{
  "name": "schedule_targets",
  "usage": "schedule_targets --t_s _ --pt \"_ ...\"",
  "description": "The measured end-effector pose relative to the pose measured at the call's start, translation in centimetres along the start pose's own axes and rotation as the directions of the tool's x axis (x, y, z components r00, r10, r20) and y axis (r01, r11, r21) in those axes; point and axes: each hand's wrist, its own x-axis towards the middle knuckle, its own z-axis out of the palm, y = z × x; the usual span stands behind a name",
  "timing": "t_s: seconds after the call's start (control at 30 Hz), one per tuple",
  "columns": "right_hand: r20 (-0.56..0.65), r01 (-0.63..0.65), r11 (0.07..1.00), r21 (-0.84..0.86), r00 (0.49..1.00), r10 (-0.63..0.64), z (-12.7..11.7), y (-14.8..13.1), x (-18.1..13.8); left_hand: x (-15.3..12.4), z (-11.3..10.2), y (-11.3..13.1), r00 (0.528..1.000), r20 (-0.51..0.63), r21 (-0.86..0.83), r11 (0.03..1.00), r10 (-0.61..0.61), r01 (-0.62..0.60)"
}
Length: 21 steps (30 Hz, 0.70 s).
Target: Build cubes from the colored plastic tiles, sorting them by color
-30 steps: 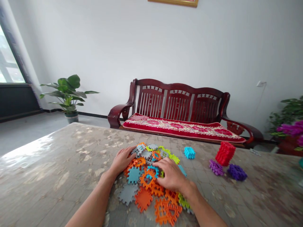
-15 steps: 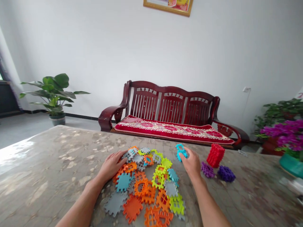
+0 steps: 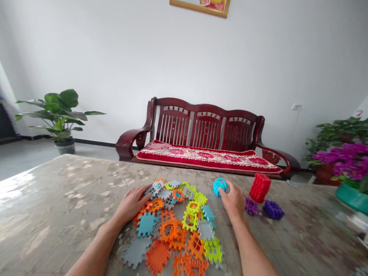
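A loose heap of notched interlocking plastic tiles in orange, grey, teal and lime lies on the table in front of me. My left hand rests along the heap's left edge, palm down, fingers stretched over the grey and orange pieces. To the right of the heap, my right hand has thumb and fingers closed around a small bright blue stack of tiles, low over or on the table. Farther right stand a tall red tile stack and two purple tile stacks.
The table has a patterned grey-brown cover. Behind it is a dark red wooden bench with a red floral cushion. At the right edge sits a teal pot with purple flowers. A leafy plant stands on the floor at left.
The blue stack has turned in my right hand and now looks rounder and more upright. My left hand stays on the heap; the whole view has shifted slightly.
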Motion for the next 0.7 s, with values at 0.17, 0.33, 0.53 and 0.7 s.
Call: schedule_targets --t_s 0.17,0.33,0.53,0.7 --pt "0.013 0.012 1.000 -0.018 1.000 -0.012 0.06 -0.06 -0.14 -0.04 -0.15 0.13 1.000 -0.003 -0.008 1.000 -0.005 0.005" --pt "0.015 0.019 0.999 -0.046 1.000 -0.018 0.19 -0.01 -0.22 -0.11 -0.38 0.49 1.000 0.001 -0.003 1.000 -0.014 0.014" --pt "0.015 0.019 0.999 -0.043 1.000 -0.018 0.44 0.10 -0.29 -0.18 -0.46 0.54 1.000 0.010 0.005 1.000 -0.025 0.025" --pt "-0.012 0.039 0.999 -0.034 0.999 -0.040 0.79 0.33 -0.30 -0.02 -0.29 0.29 1.000 0.001 -0.016 1.000 -0.010 0.010"
